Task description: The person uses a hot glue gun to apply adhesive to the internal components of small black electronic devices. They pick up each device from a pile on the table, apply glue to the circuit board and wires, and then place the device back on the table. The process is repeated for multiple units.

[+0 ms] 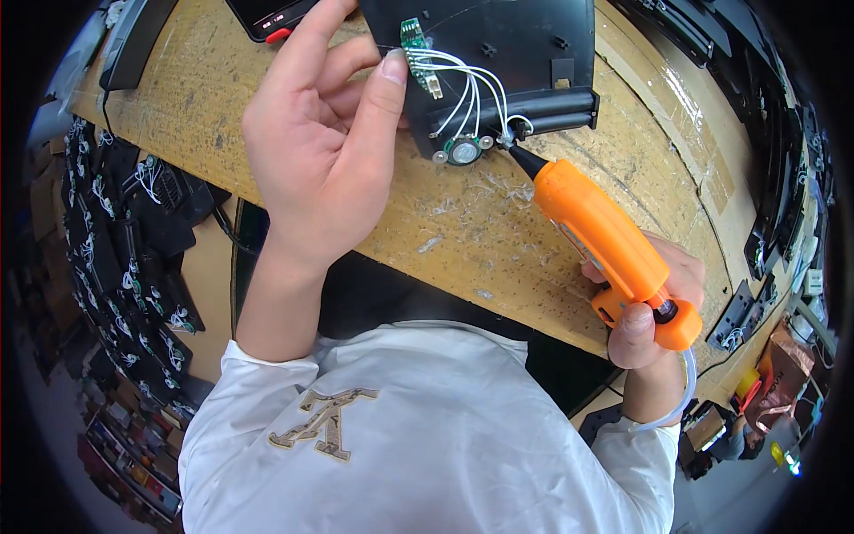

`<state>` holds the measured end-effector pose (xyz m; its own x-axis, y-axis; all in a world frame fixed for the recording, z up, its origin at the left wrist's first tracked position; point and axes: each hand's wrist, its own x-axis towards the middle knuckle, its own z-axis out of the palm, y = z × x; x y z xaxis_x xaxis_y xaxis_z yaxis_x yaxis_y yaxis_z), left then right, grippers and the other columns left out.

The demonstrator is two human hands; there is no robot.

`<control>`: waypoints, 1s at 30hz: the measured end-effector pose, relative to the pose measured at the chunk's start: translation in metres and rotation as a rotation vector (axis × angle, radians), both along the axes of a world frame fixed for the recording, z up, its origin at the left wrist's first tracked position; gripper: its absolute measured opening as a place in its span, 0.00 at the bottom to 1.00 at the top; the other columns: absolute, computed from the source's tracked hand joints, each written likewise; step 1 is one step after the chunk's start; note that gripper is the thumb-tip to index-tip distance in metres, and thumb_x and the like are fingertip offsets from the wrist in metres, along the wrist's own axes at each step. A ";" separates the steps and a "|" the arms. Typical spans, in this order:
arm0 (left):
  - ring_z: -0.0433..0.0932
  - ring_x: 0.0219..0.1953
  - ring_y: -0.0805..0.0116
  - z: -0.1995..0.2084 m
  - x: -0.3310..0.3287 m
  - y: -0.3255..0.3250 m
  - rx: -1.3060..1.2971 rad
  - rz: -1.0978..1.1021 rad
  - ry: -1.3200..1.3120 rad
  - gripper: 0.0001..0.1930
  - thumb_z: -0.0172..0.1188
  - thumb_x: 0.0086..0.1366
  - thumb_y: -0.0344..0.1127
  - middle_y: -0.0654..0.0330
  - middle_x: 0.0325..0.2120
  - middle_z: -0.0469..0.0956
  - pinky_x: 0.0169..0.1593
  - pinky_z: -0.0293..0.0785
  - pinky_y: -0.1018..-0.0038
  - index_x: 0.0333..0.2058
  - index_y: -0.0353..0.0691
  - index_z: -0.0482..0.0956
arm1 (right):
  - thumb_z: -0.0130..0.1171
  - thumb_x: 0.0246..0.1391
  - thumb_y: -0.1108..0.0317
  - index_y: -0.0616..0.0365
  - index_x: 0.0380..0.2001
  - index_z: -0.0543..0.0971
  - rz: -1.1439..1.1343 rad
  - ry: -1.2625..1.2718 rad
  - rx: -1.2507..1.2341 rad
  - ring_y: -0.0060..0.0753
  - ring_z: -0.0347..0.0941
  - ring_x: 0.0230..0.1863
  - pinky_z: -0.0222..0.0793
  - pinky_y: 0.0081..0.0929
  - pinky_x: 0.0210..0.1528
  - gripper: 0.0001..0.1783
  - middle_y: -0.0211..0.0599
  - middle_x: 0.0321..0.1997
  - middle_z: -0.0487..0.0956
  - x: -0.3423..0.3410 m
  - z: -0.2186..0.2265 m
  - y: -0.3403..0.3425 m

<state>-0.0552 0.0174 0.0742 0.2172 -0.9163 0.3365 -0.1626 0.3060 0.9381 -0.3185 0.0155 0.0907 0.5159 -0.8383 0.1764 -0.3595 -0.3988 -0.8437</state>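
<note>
My left hand [325,160] grips the left edge of a black plastic panel [525,31], its thumb beside a small green circuit board [414,40]. White wires [480,73] run from the board across the panel. Near the panel's lower edge sits a round, speaker-like part [464,152], next to a long black tubular section [556,111]. My right hand [683,271] is wrapped round an orange glue gun [605,231]. Its black nozzle points up and left, with the tip at the wires beside the round part. A translucent glue stick [689,383] trails from the gun's back.
Glue strands [507,187] litter the worn wooden bench [445,240]. Many wired black panels [124,285] crowd the left side. Long black parts [783,187] line the right, near cardboard [712,133]. A dark-screened device [267,16] lies at the far left.
</note>
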 end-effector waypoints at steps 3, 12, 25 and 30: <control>0.80 0.34 0.74 0.003 -0.002 0.000 -0.001 0.001 -0.011 0.22 0.51 0.64 0.21 0.51 0.39 0.80 0.35 0.78 0.82 0.58 0.26 0.62 | 0.58 0.48 0.41 0.58 0.15 0.70 0.007 0.009 -0.010 0.34 0.60 0.12 0.53 0.27 0.16 0.30 0.32 0.11 0.61 0.000 0.000 0.000; 0.80 0.32 0.76 0.009 -0.004 -0.001 0.118 0.019 0.004 0.22 0.51 0.65 0.22 0.51 0.37 0.80 0.32 0.76 0.84 0.58 0.26 0.63 | 0.59 0.48 0.42 0.57 0.14 0.72 0.023 0.034 -0.043 0.33 0.60 0.11 0.53 0.27 0.15 0.28 0.31 0.11 0.61 0.001 0.001 0.000; 0.78 0.30 0.79 -0.004 0.000 -0.001 0.119 0.105 0.037 0.22 0.52 0.65 0.22 0.53 0.35 0.80 0.29 0.73 0.85 0.57 0.26 0.63 | 0.59 0.49 0.45 0.57 0.14 0.72 0.024 0.049 -0.054 0.33 0.60 0.11 0.53 0.28 0.15 0.26 0.30 0.10 0.60 -0.003 0.001 0.000; 0.78 0.29 0.80 -0.003 -0.001 -0.001 0.120 0.105 0.045 0.22 0.52 0.65 0.22 0.54 0.34 0.80 0.28 0.73 0.85 0.57 0.26 0.63 | 0.59 0.49 0.45 0.56 0.14 0.71 0.012 0.073 -0.044 0.33 0.60 0.11 0.52 0.28 0.15 0.26 0.31 0.10 0.60 -0.003 0.003 0.001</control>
